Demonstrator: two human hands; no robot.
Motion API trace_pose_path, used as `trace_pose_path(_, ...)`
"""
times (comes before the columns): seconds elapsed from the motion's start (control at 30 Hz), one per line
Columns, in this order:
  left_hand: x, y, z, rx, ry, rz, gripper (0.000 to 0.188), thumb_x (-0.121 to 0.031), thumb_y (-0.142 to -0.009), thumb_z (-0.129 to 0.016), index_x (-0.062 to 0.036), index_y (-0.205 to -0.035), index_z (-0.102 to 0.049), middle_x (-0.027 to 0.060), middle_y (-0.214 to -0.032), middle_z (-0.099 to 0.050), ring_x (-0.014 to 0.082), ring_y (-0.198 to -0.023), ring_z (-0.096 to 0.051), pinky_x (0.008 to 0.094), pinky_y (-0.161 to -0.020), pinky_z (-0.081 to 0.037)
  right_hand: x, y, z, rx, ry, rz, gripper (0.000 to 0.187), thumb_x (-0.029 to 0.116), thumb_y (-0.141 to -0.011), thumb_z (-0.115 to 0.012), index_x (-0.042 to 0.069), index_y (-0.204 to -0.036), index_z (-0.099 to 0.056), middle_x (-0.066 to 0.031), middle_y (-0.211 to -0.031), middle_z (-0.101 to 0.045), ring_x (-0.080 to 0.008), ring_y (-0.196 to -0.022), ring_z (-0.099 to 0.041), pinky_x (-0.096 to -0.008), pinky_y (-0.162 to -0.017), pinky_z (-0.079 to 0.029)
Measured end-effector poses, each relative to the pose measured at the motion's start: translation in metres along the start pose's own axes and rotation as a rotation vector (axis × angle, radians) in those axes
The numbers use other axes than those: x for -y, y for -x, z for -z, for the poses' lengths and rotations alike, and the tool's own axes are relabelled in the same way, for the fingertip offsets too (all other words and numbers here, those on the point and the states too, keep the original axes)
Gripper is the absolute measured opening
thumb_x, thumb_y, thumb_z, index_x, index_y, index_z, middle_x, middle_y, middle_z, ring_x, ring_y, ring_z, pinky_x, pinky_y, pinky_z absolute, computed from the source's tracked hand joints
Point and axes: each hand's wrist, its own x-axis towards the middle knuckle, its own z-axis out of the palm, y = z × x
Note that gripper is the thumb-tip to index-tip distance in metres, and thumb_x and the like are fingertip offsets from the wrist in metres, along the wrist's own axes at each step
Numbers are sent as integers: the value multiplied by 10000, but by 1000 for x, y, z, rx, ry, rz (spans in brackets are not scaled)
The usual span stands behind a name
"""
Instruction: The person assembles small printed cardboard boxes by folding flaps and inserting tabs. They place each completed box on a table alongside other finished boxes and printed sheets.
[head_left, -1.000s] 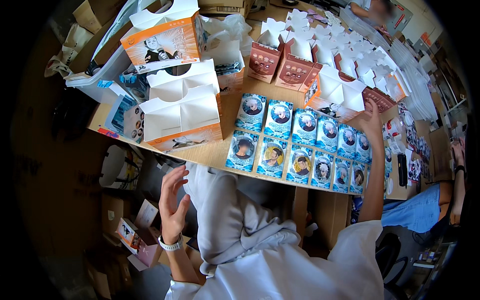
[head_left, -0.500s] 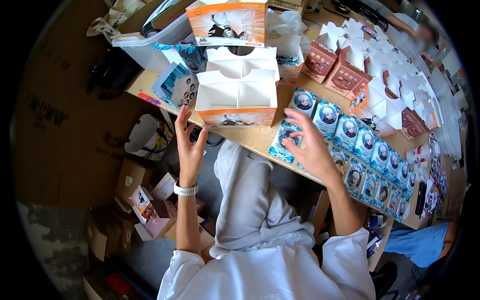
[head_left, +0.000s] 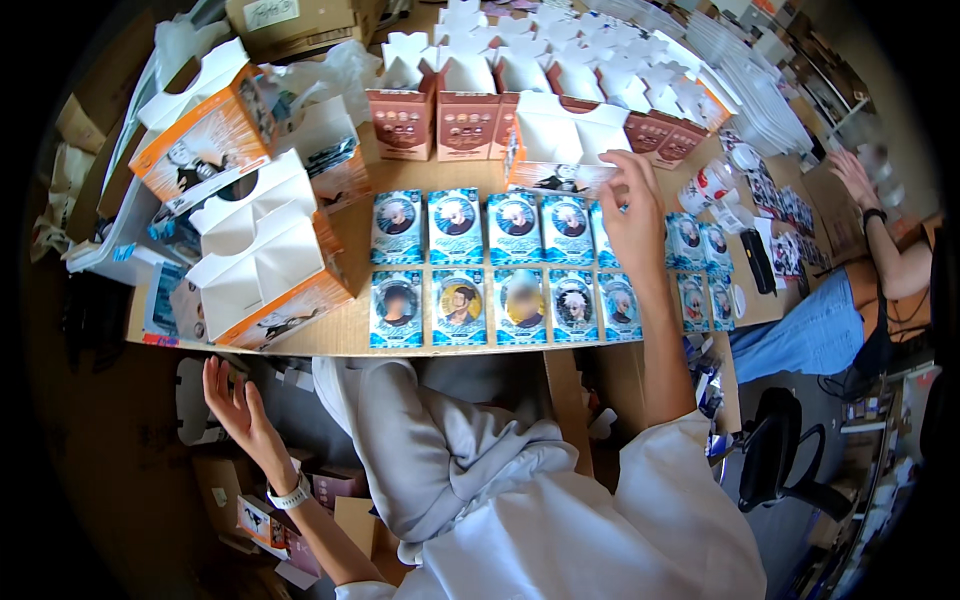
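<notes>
White-flapped open box (head_left: 562, 150) with orange printed front, right hand (head_left: 634, 215) touching it, grip wide.

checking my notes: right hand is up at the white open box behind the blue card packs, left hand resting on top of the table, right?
Not quite. The left hand is below the table edge, open in the air. The head view shows it. The right hand is at the white open box behind the blue card packs.

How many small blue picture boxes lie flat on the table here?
At least 15 small blue picture boxes in two rows: about five visible in the back row, five in front, five more right of the right hand, which may hide others.
</notes>
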Motion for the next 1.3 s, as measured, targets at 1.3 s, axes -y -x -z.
trace_pose_path(1.3, -21, 55, -4, -37, -40, -39, 475, -80, -1046, -557, -22, -1504, -445, 98, -1517, -487, 207, -1235, -564, 348, -1067, -430, -375, -107, 106, -97, -314, -628, 552, 44, -890, -759, 51, -1385, -517, -111, -1150, -690, -226, -804, -736, -341, -633, -640)
